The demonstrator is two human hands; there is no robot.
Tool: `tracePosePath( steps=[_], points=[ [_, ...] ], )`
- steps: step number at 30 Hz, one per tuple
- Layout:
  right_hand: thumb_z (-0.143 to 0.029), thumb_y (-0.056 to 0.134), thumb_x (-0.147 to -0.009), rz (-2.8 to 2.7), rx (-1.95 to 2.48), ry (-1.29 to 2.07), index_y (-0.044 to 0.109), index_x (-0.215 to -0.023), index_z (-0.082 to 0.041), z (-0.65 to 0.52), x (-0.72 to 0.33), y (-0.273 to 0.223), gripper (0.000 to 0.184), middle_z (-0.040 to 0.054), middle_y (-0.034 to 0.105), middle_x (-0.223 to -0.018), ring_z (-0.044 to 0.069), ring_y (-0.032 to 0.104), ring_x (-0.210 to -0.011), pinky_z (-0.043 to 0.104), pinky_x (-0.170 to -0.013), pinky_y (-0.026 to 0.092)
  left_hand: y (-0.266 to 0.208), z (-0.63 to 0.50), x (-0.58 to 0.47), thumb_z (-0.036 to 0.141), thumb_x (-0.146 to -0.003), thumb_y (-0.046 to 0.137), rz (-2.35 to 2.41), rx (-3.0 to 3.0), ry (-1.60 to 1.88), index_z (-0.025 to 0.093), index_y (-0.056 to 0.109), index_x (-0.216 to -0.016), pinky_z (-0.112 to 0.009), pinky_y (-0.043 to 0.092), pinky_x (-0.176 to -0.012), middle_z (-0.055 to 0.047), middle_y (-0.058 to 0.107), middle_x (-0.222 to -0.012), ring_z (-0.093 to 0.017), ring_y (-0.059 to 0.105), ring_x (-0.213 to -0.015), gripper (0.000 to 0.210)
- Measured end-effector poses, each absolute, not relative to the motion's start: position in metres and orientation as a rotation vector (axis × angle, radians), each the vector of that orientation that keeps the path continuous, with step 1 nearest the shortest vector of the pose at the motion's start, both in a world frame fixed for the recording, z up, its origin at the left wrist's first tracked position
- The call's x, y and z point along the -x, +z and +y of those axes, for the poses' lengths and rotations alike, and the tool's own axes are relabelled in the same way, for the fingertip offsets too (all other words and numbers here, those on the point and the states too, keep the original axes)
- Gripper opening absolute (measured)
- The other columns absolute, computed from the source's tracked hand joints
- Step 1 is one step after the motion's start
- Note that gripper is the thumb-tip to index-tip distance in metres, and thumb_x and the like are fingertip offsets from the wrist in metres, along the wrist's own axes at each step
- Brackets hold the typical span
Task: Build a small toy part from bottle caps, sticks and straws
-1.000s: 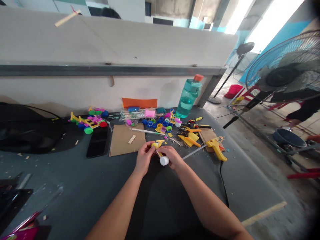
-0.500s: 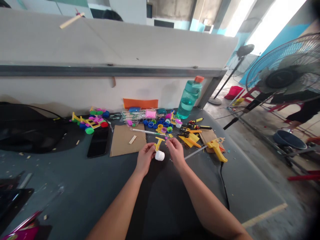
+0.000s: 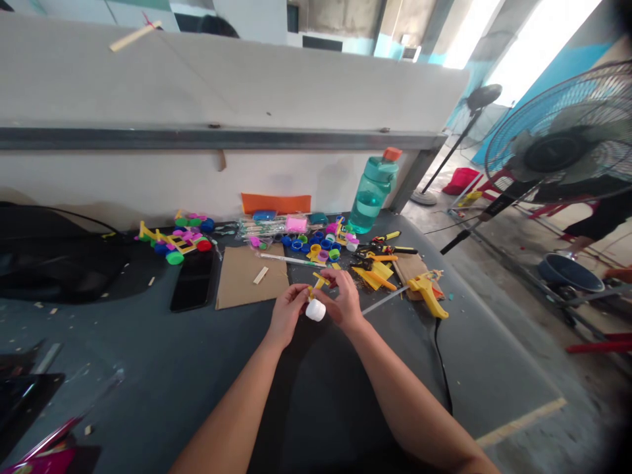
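Observation:
My left hand (image 3: 288,315) pinches the lower end of a small yellow stick frame (image 3: 320,282), which has a T-shaped top. Beside the fingertips, at the frame's near end, is a white bottle cap (image 3: 315,310). My right hand (image 3: 346,300) has its fingers closed around the upper part of the same frame, at the crossbar. Its fingertips partly cover the sticks, and any small piece between them is hidden. Beyond the hands lie loose blue, yellow, green and purple bottle caps (image 3: 322,255). A thin white stick (image 3: 291,259) rests in front of them.
A cardboard sheet (image 3: 237,283) and black phone (image 3: 192,282) lie to the left, near assembled cap-wheeled pieces (image 3: 184,238). On the right are pliers and cutters (image 3: 378,253) and a yellow glue gun (image 3: 428,296) with a cord. A teal water bottle (image 3: 369,197) stands behind.
My right hand has moved left and closed on the yellow frame's upper part. A small pink bit seen at its fingertips earlier is now out of sight.

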State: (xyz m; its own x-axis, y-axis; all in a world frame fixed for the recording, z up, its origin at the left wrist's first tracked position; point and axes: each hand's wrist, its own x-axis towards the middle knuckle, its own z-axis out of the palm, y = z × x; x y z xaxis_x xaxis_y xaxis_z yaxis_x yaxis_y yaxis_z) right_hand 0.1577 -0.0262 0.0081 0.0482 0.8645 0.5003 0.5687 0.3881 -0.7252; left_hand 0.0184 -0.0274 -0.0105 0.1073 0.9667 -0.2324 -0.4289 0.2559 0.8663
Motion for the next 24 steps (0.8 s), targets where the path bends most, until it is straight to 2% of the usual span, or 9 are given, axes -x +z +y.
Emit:
tracePosePath(
  steps=[8,14,24],
  points=[
    [-0.03,0.066,-0.076,-1.668,1.255,0.365,0.059,-0.105,-0.019,-0.028,-0.156,0.008,0.032,0.0059,0.061,-0.089,0.017,0.053,-0.075,0.031,-0.072,0.047,-0.01,-0.028,-0.017,0.036,-0.067,0.073,0.94,-0.737,1.175,0.017,0.067,-0.084,-0.02,0.039,-0.057,0.002,0.062,-0.07,-0.009,0.054,-0.06,0.027],
    [-0.031,0.069,-0.074,-1.597,1.243,0.452,0.058,-0.107,-0.022,-0.026,-0.156,-0.001,0.036,0.0048,0.061,-0.095,0.017,0.058,-0.076,0.031,-0.072,0.051,-0.01,-0.028,-0.017,0.036,-0.068,0.072,0.936,-0.766,1.154,0.016,0.066,-0.085,-0.019,0.04,-0.059,0.001,0.063,-0.073,-0.009,0.054,-0.063,0.027],
    [-0.027,0.061,-0.078,-1.565,1.245,0.444,0.058,-0.103,-0.022,-0.026,-0.154,-0.001,0.026,0.0048,0.062,-0.095,0.015,0.059,-0.074,0.031,-0.072,0.052,-0.009,-0.028,-0.017,0.039,-0.065,0.074,0.939,-0.731,1.131,0.016,0.066,-0.086,-0.022,0.044,-0.061,0.0,0.064,-0.076,-0.011,0.057,-0.066,0.032]
  ],
)
